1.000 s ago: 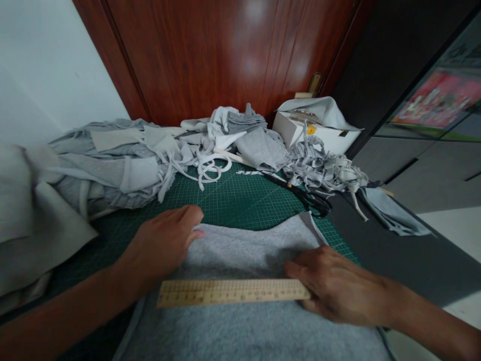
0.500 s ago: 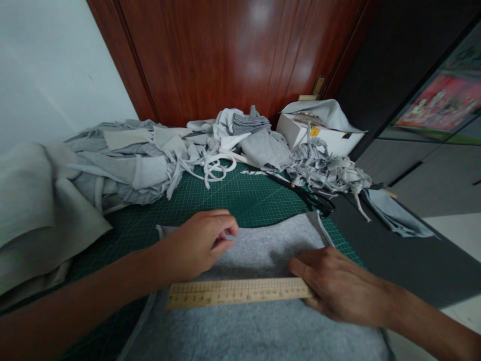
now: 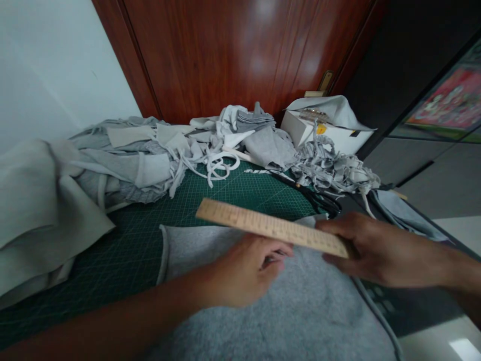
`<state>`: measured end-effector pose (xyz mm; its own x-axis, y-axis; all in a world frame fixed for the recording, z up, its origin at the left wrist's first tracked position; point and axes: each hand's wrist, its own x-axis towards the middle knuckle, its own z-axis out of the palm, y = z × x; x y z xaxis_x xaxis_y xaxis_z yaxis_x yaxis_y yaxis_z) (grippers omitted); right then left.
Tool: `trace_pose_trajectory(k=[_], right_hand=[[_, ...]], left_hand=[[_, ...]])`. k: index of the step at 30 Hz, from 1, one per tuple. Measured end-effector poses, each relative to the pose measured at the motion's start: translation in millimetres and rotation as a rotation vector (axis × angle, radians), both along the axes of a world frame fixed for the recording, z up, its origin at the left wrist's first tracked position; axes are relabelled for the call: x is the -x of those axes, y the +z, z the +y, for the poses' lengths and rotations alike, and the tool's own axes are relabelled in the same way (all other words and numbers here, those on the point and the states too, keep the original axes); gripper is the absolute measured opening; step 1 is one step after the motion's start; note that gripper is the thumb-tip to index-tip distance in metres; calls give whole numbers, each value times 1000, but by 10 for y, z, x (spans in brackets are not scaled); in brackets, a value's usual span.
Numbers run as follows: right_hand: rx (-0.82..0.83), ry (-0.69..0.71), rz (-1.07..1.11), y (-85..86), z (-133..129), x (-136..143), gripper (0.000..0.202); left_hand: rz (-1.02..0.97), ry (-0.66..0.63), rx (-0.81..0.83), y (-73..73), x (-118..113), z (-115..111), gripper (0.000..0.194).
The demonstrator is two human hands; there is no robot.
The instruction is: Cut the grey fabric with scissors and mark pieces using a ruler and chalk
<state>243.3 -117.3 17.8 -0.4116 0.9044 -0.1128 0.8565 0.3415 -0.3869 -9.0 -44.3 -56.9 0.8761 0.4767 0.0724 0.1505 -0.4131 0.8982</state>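
A wooden ruler (image 3: 263, 223) slants above the far part of the grey fabric piece (image 3: 300, 306), its left end higher in the picture. Gripping the ruler's right end is my right hand (image 3: 356, 248), with the thumb and fingers on either side of it. My left hand (image 3: 250, 271) is just in front of the ruler's middle, over the fabric. Its fingers are curled together; whatever they may hold is hidden. The fabric lies on a green cutting mat (image 3: 124, 250) and has rolled edges.
Black scissors (image 3: 311, 193) rest on the mat beyond the fabric. Grey cloth scraps (image 3: 143, 160) are heaped along the back and left. Shredded fabric strips (image 3: 334, 168) lie before a white box (image 3: 349, 140) at the back right. A wooden door (image 3: 225, 55) stands behind.
My right hand has lifted the ruler off the fabric, moving it away from me and tilting it. The left hand has moved right and slightly nearer. The fabric has shifted a little.
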Motion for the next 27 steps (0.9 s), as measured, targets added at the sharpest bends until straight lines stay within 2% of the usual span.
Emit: trace_pose_trajectory(k=[2, 4, 6, 9, 12, 17, 21, 22, 24, 25, 27], right_hand=[[-74, -6, -81, -8, 326, 3, 23], [-188, 14, -193, -89, 692, 60, 30], [-264, 63, -299, -203, 1027, 144, 37], [-301, 109, -309, -355, 1382, 256, 43], [-339, 149, -274, -444, 1563, 301, 45], [-381, 187, -225, -454, 1588, 318, 36], [-462, 145, -102, -357, 1400, 620, 39], [-410, 141, -11, -325, 1337, 750, 36], [-159, 158, 149, -264, 1220, 1040, 30], [-54, 178, 167, -235, 1174, 1183, 31], [43, 226, 120, -187, 1119, 1433, 35]], left_hand=[[19, -61, -212, 49, 14, -113, 28], [54, -133, -454, 73, 17, -198, 28], [91, -166, -618, 71, 17, -248, 31], [126, -154, -715, 50, 26, -279, 39], [135, -140, -736, 35, 44, -291, 46], [143, -140, -728, 26, 64, -303, 54], [143, -141, -747, 30, 64, -319, 55], [142, -143, -757, 33, 62, -324, 55], [151, -143, -764, 39, 57, -329, 55], [158, -143, -760, 43, 56, -330, 55], [172, -147, -755, 52, 55, -330, 56]])
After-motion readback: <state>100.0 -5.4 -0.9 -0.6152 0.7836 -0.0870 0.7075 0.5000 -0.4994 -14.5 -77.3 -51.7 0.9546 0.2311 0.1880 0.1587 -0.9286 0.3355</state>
